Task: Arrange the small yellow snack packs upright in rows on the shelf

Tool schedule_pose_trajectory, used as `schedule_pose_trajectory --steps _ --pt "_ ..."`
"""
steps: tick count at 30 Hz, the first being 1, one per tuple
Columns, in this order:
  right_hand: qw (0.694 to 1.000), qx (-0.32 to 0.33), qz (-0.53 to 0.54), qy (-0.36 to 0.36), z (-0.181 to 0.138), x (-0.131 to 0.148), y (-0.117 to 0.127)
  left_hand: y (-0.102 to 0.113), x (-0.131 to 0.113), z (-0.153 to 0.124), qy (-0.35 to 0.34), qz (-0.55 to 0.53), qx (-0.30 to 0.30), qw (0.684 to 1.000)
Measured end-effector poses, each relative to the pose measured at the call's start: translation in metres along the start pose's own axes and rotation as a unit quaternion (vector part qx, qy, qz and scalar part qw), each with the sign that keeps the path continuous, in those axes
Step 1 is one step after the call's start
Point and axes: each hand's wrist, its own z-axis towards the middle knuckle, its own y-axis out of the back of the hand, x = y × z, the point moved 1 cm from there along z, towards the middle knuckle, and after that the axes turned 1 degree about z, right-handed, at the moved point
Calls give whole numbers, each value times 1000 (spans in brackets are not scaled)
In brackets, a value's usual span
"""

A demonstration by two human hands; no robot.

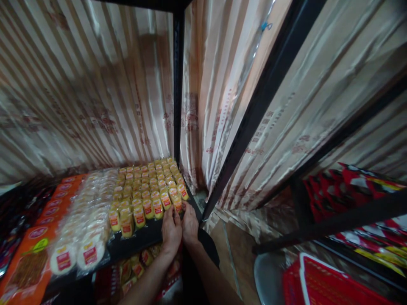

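Observation:
Rows of small yellow wrapped snacks [148, 209] with red-and-white labels stand close together on a black shelf [140, 238]. At the right end of the front row, my left hand [172, 231] and my right hand [190, 224] are side by side, almost touching. Their fingertips close around the lower part of one yellow wrapped snack [177, 201], which stays upright among the others. Part of that snack is hidden behind the fingers. To the left lie round white wrapped cakes [90, 254] with red labels, in overlapping rows.
Orange packets [30, 258] lie farther left. A black shelf post [235, 148] slants upward right of my hands, in front of pleated curtains [133, 84]. More yellow packs [136, 269] sit below. At the right are a red basket [321, 284] and red packets [330, 190].

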Motion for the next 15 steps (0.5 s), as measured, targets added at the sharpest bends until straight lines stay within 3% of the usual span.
schedule_pose_trajectory --steps 10,15 --pt "999 -42 -1 -1 1 3 -4 2 2 -3 -50 37 8 998" --pt "1000 -29 6 -10 2 2 -5 0 9 0 -52 54 19 997"
